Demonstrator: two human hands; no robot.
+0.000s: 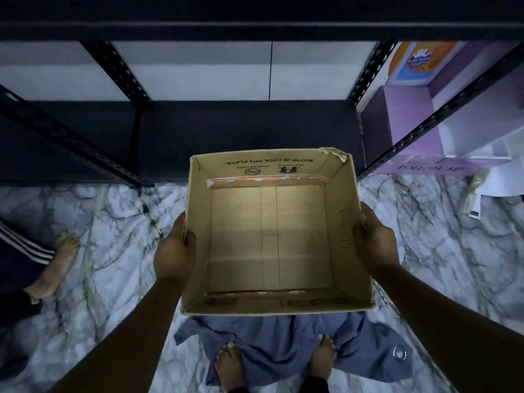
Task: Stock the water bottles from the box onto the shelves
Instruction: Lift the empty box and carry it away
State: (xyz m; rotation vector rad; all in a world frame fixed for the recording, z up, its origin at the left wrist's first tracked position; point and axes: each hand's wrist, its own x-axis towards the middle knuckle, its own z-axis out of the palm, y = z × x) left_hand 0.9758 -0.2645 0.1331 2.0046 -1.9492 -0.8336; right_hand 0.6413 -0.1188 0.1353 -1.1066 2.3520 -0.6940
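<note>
Nearest, below the box, the person's bare feet stand on a blue cloth spread over the marble floor. The box is held up in front of the body, open side up: the left hand grips its left wall and the right hand grips its right wall, thumbs hooked over the rim. Inside it only bare cardboard shows, no bottles. Beyond the box the dark shelf also shows no bottles. So the box looks emptied, yet whether the bottles stand on shelves out of view cannot be told.
</note>
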